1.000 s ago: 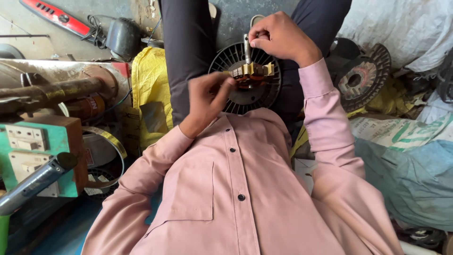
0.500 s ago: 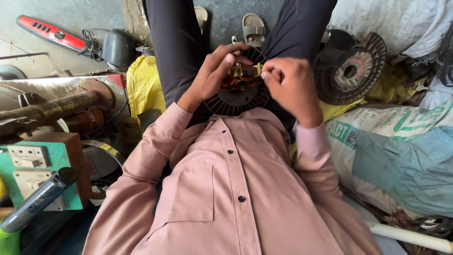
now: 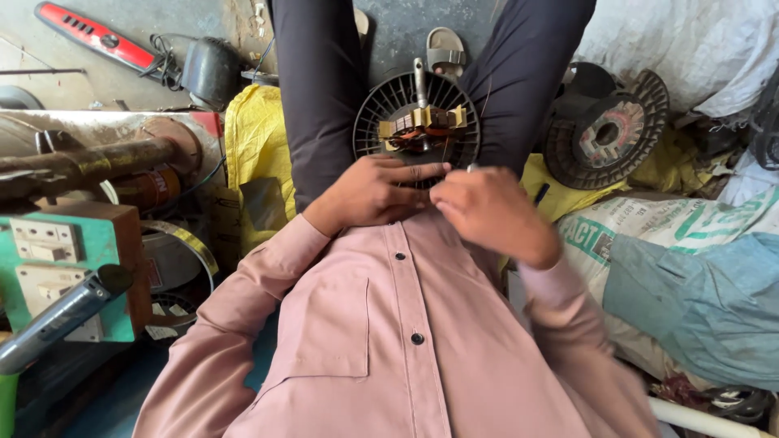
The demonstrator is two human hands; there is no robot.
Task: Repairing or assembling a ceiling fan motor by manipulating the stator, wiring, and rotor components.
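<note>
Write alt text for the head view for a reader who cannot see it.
A seated person in a pink shirt rests the left hand and right hand on the near edge of a black finned motor part with copper windings, held between their knees. A yellow sack lies left, a dark spool right.

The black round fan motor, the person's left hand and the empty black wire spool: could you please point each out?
Black round fan motor (image 3: 381, 105): head view, on its ribbed black rim.
Left hand (image 3: 375, 193): head view, back of the hand.
Empty black wire spool (image 3: 607, 130): head view, on its reddish hub.
</note>
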